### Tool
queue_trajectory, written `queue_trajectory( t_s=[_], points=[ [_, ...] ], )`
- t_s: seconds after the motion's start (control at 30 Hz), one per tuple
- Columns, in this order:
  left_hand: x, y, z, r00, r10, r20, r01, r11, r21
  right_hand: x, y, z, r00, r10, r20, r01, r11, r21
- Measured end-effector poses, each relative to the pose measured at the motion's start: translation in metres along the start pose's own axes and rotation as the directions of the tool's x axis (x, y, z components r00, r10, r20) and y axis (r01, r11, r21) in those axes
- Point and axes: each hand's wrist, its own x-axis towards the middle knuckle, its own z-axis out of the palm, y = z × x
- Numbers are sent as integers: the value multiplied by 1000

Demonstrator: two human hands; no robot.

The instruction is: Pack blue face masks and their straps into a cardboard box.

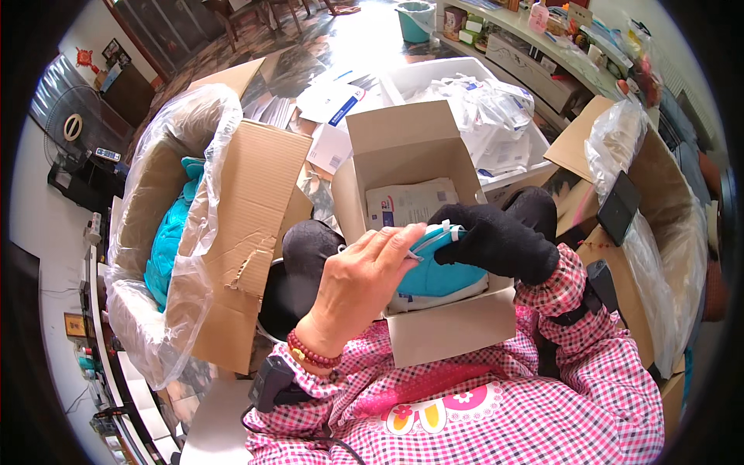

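Observation:
My left hand (368,267), bare with a red bead bracelet, is closed on the left edge of a teal folded face mask (438,273) with white bands. In a black glove, my right hand (500,242) pinches the mask's upper right edge. The mask is above an upright open cardboard box (452,335) in front of me. Inside that box lie flat white printed packets (411,203). My fingers hide part of the mask.
A plastic-lined carton (252,174) with teal masks (174,236) stands at left. Behind the box, a white foam bin (395,89) holds many white packets. Another lined carton (663,256) stands at right, a phone (618,208) at its edge. A fan (74,128) is far left.

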Motion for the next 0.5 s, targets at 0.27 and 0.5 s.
queue_trajectory(
  t_s=[0.27,0.5],
  points=[
    [-6,-8,9,979,79,188,-105,986,128,9,11,8,999,-44,27,49,975,-219],
    [-1,-1,-1,950,47,307,-108,977,184,14,4,14,995,27,-93,-50,966,-252]
  ],
)
